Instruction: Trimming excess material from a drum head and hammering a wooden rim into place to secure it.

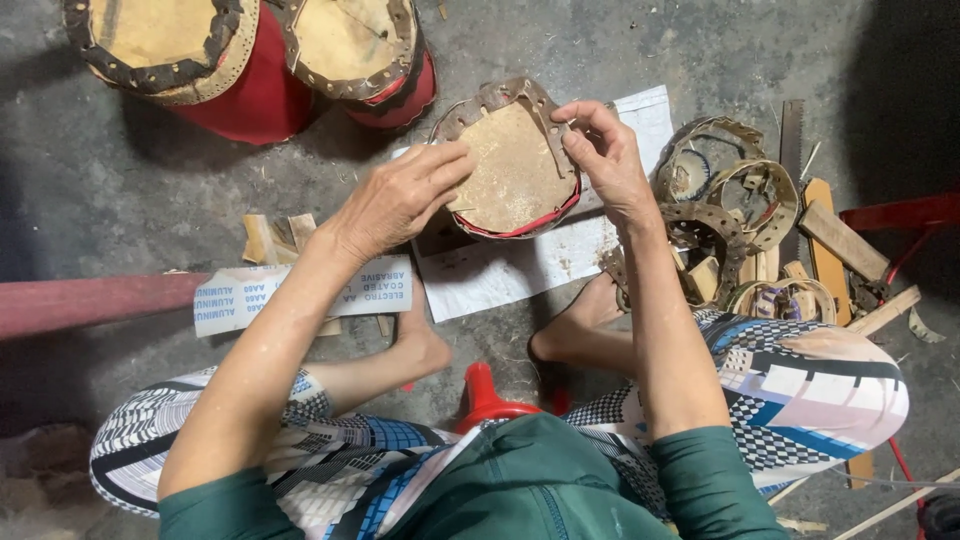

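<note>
A small round drum (512, 165) with a tan skin top, a brown punched leather rim and a red edge is held tilted above the floor. My left hand (400, 195) grips its left side, fingers laid on the skin. My right hand (600, 150) pinches the leather rim at the upper right, where thin lacing shows. Beneath the drum lies a white sheet of paper (520, 265).
Two larger red drums (260, 95) (405, 90) stand at the top left. A pile of leather rings (730, 200), wood pieces (840, 245) and a saw blade (792, 140) lies to the right. A strip of sandpaper (240, 300) and a red bar (90, 300) lie left. My bare feet rest below.
</note>
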